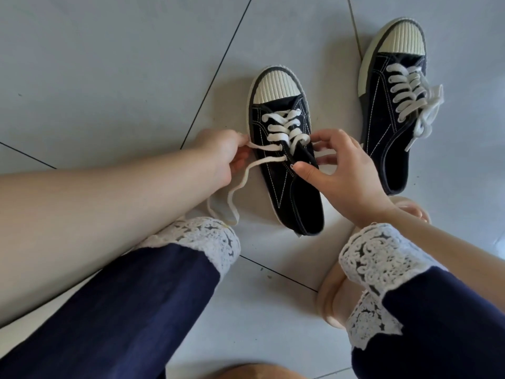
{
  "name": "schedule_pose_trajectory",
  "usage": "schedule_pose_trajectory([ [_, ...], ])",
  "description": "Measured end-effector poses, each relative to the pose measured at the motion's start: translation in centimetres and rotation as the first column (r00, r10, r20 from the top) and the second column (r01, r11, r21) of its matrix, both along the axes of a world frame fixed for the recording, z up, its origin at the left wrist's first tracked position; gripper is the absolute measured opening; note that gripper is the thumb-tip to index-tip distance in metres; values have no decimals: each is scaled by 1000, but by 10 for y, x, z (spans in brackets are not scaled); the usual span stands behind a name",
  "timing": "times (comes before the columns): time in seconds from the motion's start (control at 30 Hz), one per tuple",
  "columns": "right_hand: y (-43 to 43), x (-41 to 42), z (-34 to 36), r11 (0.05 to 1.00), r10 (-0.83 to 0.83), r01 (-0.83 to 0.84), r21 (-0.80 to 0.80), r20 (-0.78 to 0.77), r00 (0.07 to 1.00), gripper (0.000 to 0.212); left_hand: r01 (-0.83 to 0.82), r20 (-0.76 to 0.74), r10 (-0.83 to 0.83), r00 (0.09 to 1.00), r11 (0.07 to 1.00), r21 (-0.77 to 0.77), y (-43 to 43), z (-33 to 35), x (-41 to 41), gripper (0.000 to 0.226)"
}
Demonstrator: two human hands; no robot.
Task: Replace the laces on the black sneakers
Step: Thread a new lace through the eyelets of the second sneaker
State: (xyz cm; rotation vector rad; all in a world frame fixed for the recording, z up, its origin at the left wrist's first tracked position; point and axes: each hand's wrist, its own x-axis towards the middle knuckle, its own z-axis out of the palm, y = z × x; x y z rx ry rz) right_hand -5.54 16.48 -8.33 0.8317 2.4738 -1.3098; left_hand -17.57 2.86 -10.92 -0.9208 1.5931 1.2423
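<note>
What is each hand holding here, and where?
Left hand pinches the white lace beside the eyelets of the near sneaker; right hand grips that shoe's eyelet flap.

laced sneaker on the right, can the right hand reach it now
Probably yes: the laced sneaker lies just beside the right hand, nothing between, though that hand grips the near sneaker.

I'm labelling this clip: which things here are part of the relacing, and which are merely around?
In the job: near black canvas sneaker, its flat white lace, far black canvas sneaker already laced, left hand gripping the lace, right hand holding the shoe.
Just around: peach slipper, grey floor tiles.
</note>
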Motion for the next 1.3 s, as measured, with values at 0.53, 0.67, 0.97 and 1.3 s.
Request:
schedule_pose_trajectory([
  [0.53, 0, 0, -1, 982, -137, 136, -128, -1, 991, 5, 540, -474, -354, 806, 767, 346, 7, 72, -31, 16],
  [0.67, 3, -1, -2, 914, -240, 249, -321, 66, 968, 9, 760, -527, -592, 610, 625, 178, 0, 71, -4, 9],
  [0.97, 7, -1, -2, 824, -307, 341, -452, 148, 940, 8, 805, -620, -683, 385, 577, -136, 3, 59, 3, 16],
  [1.3, 11, -1, -3, 728, -313, 371, -577, 202, 928, 13, 791, -678, -734, 36, 435, -430, 10, 41, 13, 22],
])
